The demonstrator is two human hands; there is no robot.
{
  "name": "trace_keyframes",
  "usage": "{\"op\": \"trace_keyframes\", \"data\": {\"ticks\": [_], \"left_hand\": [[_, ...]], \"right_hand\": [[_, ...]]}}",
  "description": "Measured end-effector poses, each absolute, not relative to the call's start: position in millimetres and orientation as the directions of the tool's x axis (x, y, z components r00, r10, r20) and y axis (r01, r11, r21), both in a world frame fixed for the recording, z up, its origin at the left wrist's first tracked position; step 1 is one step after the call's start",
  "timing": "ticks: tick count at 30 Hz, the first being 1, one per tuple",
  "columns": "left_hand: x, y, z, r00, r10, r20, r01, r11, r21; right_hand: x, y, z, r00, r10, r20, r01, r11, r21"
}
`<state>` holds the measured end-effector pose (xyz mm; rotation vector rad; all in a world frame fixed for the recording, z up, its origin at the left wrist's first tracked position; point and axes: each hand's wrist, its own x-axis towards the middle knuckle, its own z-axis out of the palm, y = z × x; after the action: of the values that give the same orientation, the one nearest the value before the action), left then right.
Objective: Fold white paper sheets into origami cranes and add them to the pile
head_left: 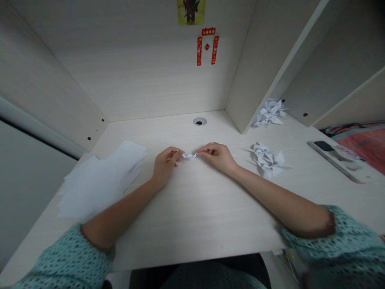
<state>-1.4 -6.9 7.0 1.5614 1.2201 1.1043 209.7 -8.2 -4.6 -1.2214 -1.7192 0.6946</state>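
A small folded piece of white paper (189, 155) sits between my two hands, just above the pale wooden desk (195, 208). My left hand (166, 163) pinches its left end with closed fingers. My right hand (217, 155) pinches its right end, fingers curled together. Both forearms rest on the desk, sleeves in teal knit.
A stack of blank white sheets (99, 180) lies at the left. Several folded paper cranes (266, 158) lie right of my right hand, and another pile of cranes (270, 112) sits in the shelf nook behind. A phone (339, 158) lies at far right. A cable hole (200, 121) is at the back.
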Motion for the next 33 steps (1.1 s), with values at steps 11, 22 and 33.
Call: {"op": "trace_keyframes", "data": {"ticks": [11,22,33], "left_hand": [[-1.1,-8.6,7.9,0.164,0.983,0.079,0.218,-0.115,0.969],[-1.2,-4.3,0.2,0.206,0.975,0.081,0.259,-0.134,0.956],[-2.1,-2.9,-2.7,0.232,0.967,0.105,0.267,-0.167,0.949]], "right_hand": [[251.6,-4.4,52.7,-0.255,0.919,0.302,0.666,0.393,-0.634],[382.3,0.3,52.7,0.101,0.992,0.072,0.896,-0.059,-0.44],[402.3,-3.0,38.8,0.12,0.992,-0.044,0.933,-0.128,-0.335]]}}
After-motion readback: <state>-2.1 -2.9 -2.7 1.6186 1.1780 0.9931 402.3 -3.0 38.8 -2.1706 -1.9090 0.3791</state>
